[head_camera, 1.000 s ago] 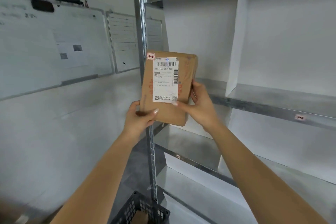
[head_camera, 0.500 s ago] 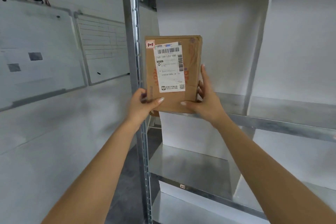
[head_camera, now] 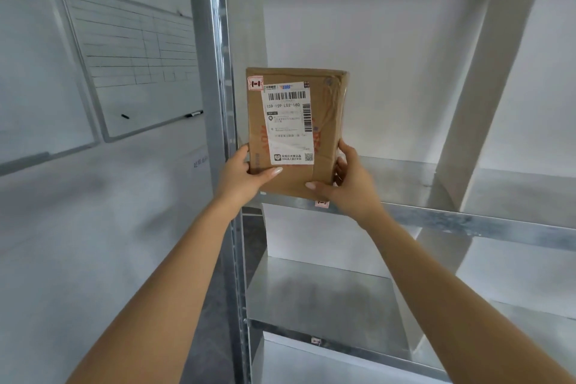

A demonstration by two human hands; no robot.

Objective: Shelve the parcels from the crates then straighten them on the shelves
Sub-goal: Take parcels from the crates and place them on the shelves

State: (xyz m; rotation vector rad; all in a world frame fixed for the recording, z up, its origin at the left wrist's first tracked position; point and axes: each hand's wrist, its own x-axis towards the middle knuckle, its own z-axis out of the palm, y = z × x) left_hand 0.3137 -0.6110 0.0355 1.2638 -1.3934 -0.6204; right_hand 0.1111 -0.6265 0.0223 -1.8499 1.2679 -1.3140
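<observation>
A brown cardboard parcel (head_camera: 324, 121) with a white shipping label and a small red "1-1" sticker stands upright at the left front of a metal shelf (head_camera: 436, 215). Its bottom edge is at the shelf's front lip; contact is hidden by my fingers. My left hand (head_camera: 246, 174) grips its lower left corner, thumb across the front. On the lower right side my right hand (head_camera: 349, 184) holds it, fingers along the edge. A matching small sticker (head_camera: 321, 203) sits on the shelf lip below the parcel.
The shelving's upright steel post (head_camera: 215, 103) runs just left of the parcel. A white divider panel (head_camera: 473, 87) bounds the bay on the right. A lower shelf (head_camera: 327, 305) lies beneath. Whiteboards (head_camera: 134, 65) hang on the left wall.
Both hands have carried the parcel up and to the right, from in front of the post to the shelf's left bay. The crate has dropped out of view.
</observation>
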